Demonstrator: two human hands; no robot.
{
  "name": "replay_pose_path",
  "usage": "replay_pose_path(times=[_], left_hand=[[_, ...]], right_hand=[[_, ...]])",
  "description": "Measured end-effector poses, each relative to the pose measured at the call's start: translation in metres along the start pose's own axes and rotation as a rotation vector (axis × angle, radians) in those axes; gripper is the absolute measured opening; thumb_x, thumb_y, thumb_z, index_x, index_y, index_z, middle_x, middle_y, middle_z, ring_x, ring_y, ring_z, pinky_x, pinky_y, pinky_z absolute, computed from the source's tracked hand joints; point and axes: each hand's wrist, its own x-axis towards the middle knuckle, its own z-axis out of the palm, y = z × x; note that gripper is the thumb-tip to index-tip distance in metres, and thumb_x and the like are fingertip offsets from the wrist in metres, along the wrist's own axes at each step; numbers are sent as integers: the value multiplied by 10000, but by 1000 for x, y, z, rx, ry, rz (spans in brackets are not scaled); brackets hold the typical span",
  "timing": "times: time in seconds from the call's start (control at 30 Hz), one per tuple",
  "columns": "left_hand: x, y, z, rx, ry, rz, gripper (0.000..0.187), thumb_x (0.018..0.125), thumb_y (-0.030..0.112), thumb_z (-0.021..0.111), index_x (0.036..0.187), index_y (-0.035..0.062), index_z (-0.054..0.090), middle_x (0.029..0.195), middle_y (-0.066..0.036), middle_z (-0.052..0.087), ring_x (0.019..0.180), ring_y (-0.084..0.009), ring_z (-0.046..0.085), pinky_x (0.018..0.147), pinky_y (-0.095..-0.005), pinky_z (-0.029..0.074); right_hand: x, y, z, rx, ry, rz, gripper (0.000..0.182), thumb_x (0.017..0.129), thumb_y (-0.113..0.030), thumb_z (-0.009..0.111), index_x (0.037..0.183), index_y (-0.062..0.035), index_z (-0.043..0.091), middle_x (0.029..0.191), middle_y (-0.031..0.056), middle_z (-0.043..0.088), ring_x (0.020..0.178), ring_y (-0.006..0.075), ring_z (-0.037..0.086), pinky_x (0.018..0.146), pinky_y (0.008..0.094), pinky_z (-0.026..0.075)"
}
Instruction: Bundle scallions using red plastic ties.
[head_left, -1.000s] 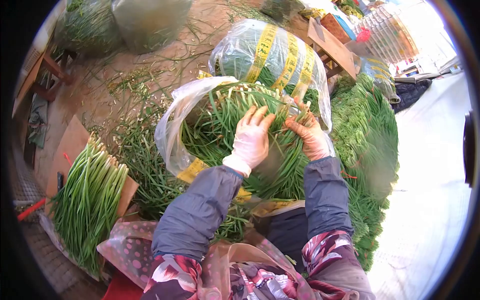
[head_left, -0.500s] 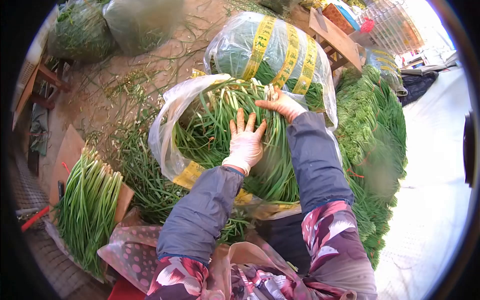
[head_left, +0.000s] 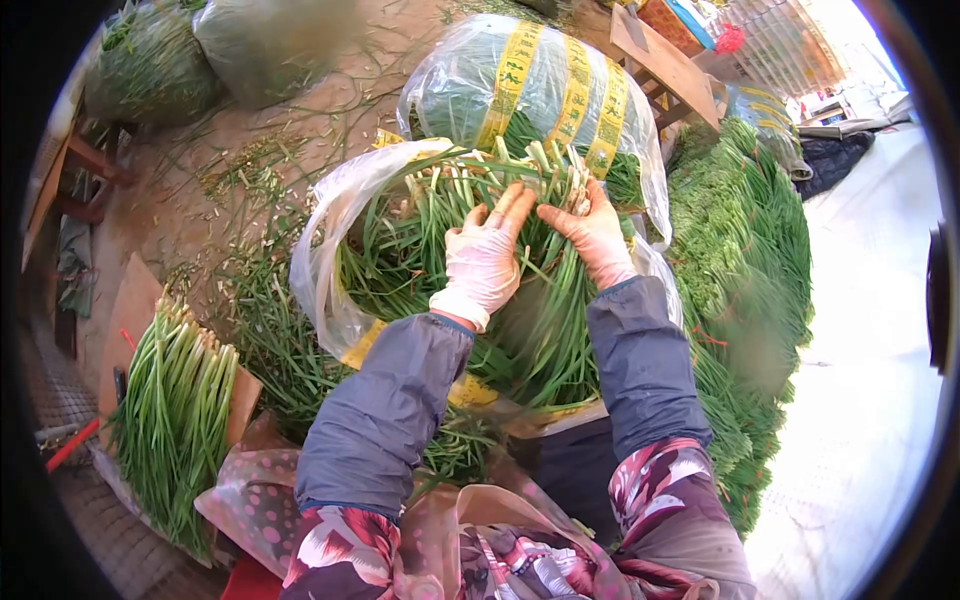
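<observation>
Long green stalks with pale ends (head_left: 560,300) fill an open clear plastic bag (head_left: 318,235) with yellow printed strips. My left hand (head_left: 482,258), in a thin stained glove, lies on the stalks near the bag's middle, its fingers stretched toward the pale ends. Just right of it, my right hand (head_left: 592,232), also gloved, has its thumb and fingers round a clump of pale stalk ends. The two hands are close together but apart.
A full bag with yellow strips (head_left: 540,85) lies behind. Heaped greens (head_left: 745,300) stand at right beside a white sheet (head_left: 860,350). At left, a stalk bundle (head_left: 180,410) rests on a board (head_left: 130,290). Two more bags (head_left: 150,70) sit far left, near a wooden bench (head_left: 665,65) at back.
My left hand has moved up the stalks and its fingers are less spread. My right hand has come slightly down and right, now round a clump of ends. The view has shifted slightly.
</observation>
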Motion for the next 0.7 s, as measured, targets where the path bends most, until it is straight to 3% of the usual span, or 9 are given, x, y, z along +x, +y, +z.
replay_pose_path(times=[0.1, 0.23, 0.37, 0.47, 0.53, 0.57, 0.63, 0.67, 0.7], left_hand=[[8, -3, -3, 235, -311, -58, 614, 728, 80, 611, 1299, 288, 532, 1486, -24, 376, 1084, -328, 554, 816, -499, 445], [11, -14, 25, 418, -348, -97, 399, 739, 192, 648, 1134, 239, 620, 1426, -56, 416, 1031, -306, 557, 779, -504, 440], [4, -16, 28, 432, -372, -70, 428, 727, 274, 662, 1153, 252, 622, 1420, -62, 421, 1061, -269, 535, 751, -482, 409], [-6, -32, 34, 450, -272, -1, 483, 721, 272, 651, 1202, 272, 606, 1417, -74, 429, 1072, -257, 527, 757, -478, 398], [-6, -33, 24, 475, -333, 29, 481, 757, 175, 561, 1232, 246, 597, 1405, -114, 448, 1093, -266, 520, 767, -480, 390], [-7, -40, 30, 461, -306, 39, 480, 756, 167, 555, 1229, 234, 600, 1401, -122, 453, 1101, -269, 515, 768, -483, 388], [-7, -48, 41, 450, -304, 53, 474, 752, 160, 548, 1220, 212, 609, 1397, -136, 463, 1115, -278, 507, 771, -494, 381], [-6, -46, 40, 468, -320, 49, 476, 756, 159, 542, 1225, 202, 606, 1409, -141, 454, 1110, -278, 508, 772, -490, 380], [-5, -45, 39, 483, -340, 54, 478, 761, 159, 538, 1231, 208, 602, 1410, -141, 453, 1118, -280, 508, 784, -495, 381]], right_hand=[[-2, 3, 10, 45, -38, 18, 886, 690, 15, 813, 1422, 9, 313, 1217, 77, 581, 1073, 161, 577, 937, 279, 467], [1, 19, 15, -116, -72, -16, 941, 676, -37, 824, 1438, 33, 278, 1183, 85, 603, 1068, 166, 585, 922, 278, 470], [8, 28, 23, -269, -23, 22, 936, 681, -77, 813, 1441, 39, 279, 1150, 100, 624, 1057, 169, 593, 915, 276, 469], [5, 14, 15, -246, 11, 36, 799, 710, -27, 762, 1404, 25, 368, 1176, 111, 617, 1052, 168, 591, 924, 277, 466], [-27, -18, -3, -35, 30, -75, 693, 739, 56, 716, 1371, -37, 450, 1262, 88, 568, 1102, 158, 563, 977, 293, 443], [-34, -21, -27, -39, 67, -280, 694, 740, 33, 739, 1370, -61, 464, 1256, 83, 568, 1126, 155, 552, 988, 296, 437], [-74, -77, -80, -269, 287, -91, 689, 733, 7, 754, 1361, -96, 491, 1105, 62, 619, 889, 164, 660, 802, 313, 549], [-98, -110, -98, -178, 362, -137, 638, 770, -64, 747, 1356, -102, 497, 998, 57, 630, 734, 171, 665, 664, 311, 565], [-113, -144, -115, -218, 446, -283, 621, 821, -145, 713, 1386, -106, 459, 942, 52, 622, 718, 175, 662, 621, 302, 560]])
